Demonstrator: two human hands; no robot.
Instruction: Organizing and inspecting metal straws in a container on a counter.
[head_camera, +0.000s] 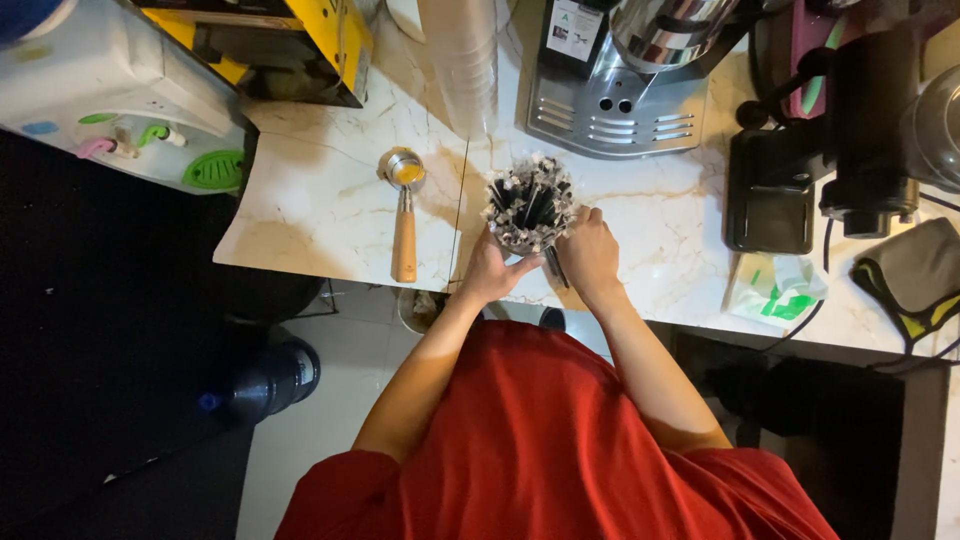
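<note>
Both hands, left (492, 272) and right (588, 252), grip closed around steel cup of black straws (528, 208), steadying it on marble table (320, 200).

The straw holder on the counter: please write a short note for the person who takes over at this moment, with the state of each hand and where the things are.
Left hand: wrapped around the left side of the straw holder, gripping it.
Right hand: pressed against the holder's right side; it also seems to hold a thin dark stick, hard to tell what.
Holder: upright near the front edge of the marble counter, packed full of dark straws.
Nearby: coffee handle with a wooden grip lying to the left, coffee machine behind, grinder to the right.
Done: holder is full and steady.
Left: cannot tell from this view.
</note>
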